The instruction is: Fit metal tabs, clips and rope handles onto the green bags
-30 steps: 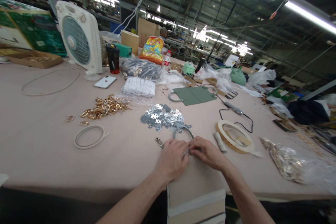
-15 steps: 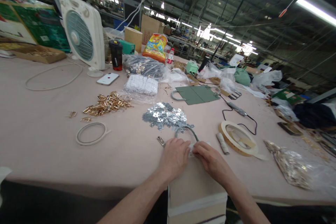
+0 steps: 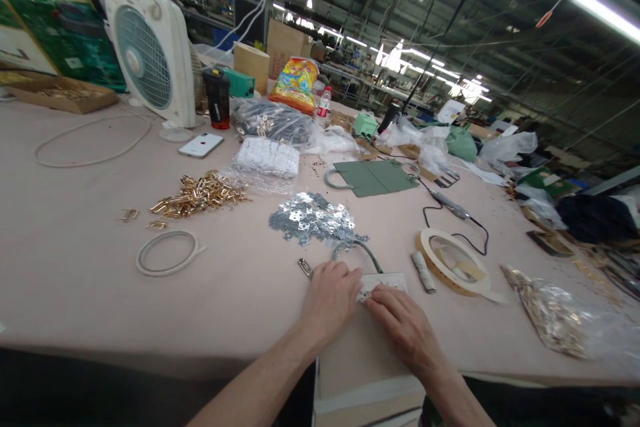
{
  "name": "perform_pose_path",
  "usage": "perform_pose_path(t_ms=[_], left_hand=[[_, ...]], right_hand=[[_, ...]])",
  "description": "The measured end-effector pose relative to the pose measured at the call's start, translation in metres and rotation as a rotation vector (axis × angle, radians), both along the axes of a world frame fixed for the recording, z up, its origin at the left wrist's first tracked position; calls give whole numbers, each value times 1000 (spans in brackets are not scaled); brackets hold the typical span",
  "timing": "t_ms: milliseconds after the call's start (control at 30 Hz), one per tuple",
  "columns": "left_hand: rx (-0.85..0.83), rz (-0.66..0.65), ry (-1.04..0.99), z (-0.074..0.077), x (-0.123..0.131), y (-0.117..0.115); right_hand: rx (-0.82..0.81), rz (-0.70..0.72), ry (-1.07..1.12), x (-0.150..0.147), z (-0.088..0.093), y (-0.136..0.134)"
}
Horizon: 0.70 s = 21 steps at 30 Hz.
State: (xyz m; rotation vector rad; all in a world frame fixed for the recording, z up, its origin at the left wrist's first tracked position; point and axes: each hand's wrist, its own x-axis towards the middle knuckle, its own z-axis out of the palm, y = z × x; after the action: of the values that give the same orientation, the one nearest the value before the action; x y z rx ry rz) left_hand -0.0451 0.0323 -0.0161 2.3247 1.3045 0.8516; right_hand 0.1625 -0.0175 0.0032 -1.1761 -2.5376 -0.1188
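Note:
A beige bag panel (image 3: pixel 367 353) lies at the table's front edge, its lower end hanging toward me. From its top end rises a looped green handle (image 3: pixel 371 255). My left hand (image 3: pixel 334 293) is closed over the panel's left side near the handle, its fingers bent and pressed together. My right hand (image 3: pixel 400 320) is closed too, its fingertips bunched at a small metal plate (image 3: pixel 363 295) on the light top strip; the fingers partly hide this plate. Just beyond my left hand lies a small metal clasp piece (image 3: pixel 305 267). A heap of silvery metal plates (image 3: pixel 315 219) spreads beyond the handle.
To the right lie a roll of tape (image 3: pixel 453 261), a small grey roll (image 3: pixel 423 272) and a bag of metal parts (image 3: pixel 550 313). Gold fittings (image 3: pixel 200 193) and a thin tape ring (image 3: pixel 167 253) are at left. Farther back are a green bag panel (image 3: pixel 375 177), a phone (image 3: pixel 201 145) and a fan (image 3: pixel 150 53).
My right hand has drawn back slightly toward me, uncovering more of the panel's light top strip. My left hand stays on the panel. The view has shifted a little.

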Motion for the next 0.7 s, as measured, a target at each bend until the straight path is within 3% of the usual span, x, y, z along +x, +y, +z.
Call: perform_pose_path(t_ms=[100,333,700], left_hand=[[2,-4,-4,0,-1,0],[-22,-28,-51,0,-3,0],[-46,-65,-106,-1,-5,0]], right_hand=[[-23,-74,88,-2,1,2],[-308,-223,130,-14,23,10],[-378,-259,116,-15,28,24]])
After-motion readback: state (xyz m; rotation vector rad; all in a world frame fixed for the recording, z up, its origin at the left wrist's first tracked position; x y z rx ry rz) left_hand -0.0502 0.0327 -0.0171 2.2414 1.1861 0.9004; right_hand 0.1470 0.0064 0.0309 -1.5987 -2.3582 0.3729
